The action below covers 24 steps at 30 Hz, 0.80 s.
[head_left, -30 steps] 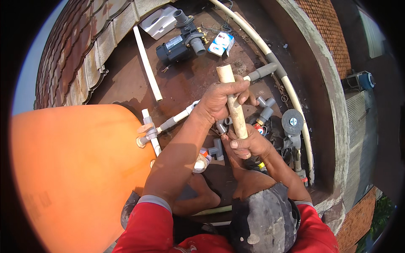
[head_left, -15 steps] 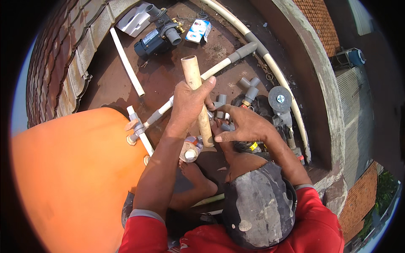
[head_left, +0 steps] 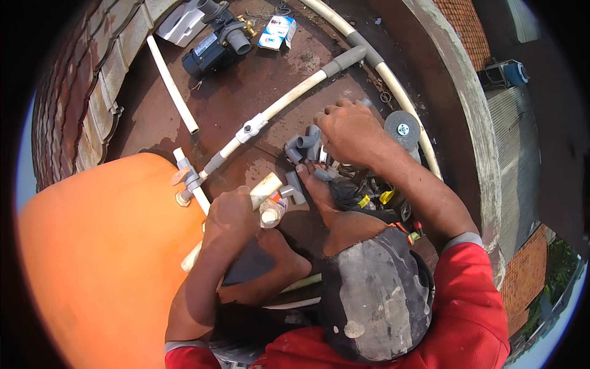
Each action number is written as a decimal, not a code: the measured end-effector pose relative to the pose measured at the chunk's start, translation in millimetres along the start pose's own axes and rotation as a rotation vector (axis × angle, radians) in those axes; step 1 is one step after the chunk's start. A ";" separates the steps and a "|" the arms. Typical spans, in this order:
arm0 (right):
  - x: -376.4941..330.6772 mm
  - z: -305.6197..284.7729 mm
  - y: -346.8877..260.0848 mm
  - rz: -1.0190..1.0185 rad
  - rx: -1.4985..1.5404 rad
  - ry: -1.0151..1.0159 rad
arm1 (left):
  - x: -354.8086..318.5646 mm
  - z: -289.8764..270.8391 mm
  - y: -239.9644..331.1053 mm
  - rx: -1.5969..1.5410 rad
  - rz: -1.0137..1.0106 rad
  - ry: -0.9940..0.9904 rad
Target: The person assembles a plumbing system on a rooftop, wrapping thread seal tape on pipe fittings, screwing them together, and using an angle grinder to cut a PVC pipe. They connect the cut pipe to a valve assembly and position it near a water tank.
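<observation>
Here, in the head view, my left hand (head_left: 230,215) is closed around a short cream pipe (head_left: 264,187), fingers wrapped fully about its shaft; the pipe lies tilted, its open end pointing up and to the right, its other end showing below my wrist against the orange tank (head_left: 92,264). Just beside the pipe's open end sits a small glue tin (head_left: 270,214), near my bare foot (head_left: 279,255). My right hand (head_left: 350,132) is lowered palm-down over a cluster of grey pipe fittings (head_left: 301,144) on the brown floor (head_left: 246,92); the fingers are curled onto the fittings, but whether they clamp one I cannot tell, since the hand covers them. A further grey elbow (head_left: 294,187) lies between the two hands. A long cream pipe with a white valve (head_left: 253,128) runs diagonally from the tank outlet toward a grey sleeve at upper right. A loose white pipe (head_left: 172,86) lies apart at upper left, near a dark pump (head_left: 215,46) and a small blue-and-white box (head_left: 276,32). A grinder disc (head_left: 402,129) rests just right of my right hand.
</observation>
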State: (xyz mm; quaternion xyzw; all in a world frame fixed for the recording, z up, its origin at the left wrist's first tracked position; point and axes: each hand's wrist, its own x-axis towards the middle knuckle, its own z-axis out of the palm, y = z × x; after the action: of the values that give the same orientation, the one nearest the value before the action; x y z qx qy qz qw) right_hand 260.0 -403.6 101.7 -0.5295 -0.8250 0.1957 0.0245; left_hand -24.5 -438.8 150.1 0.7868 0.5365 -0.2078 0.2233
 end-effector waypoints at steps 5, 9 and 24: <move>2.1 33.4 -57.1 -0.359 -0.012 0.152 | 21.0 -0.8 27.9 -0.101 0.048 -0.023; -8.2 19.0 50.4 0.173 -0.054 0.095 | -0.4 5.7 -30.9 -0.269 0.071 -0.008; -73.6 102.9 -10.1 0.299 1.257 -0.182 | 16.4 92.7 39.9 -0.842 -0.065 -0.101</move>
State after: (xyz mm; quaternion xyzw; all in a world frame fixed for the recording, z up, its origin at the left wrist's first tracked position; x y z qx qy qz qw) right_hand 257.9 -502.9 22.6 -0.5046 -0.4696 0.6863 0.2320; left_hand 10.4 -492.7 70.5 0.5985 0.5875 -0.0158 0.5445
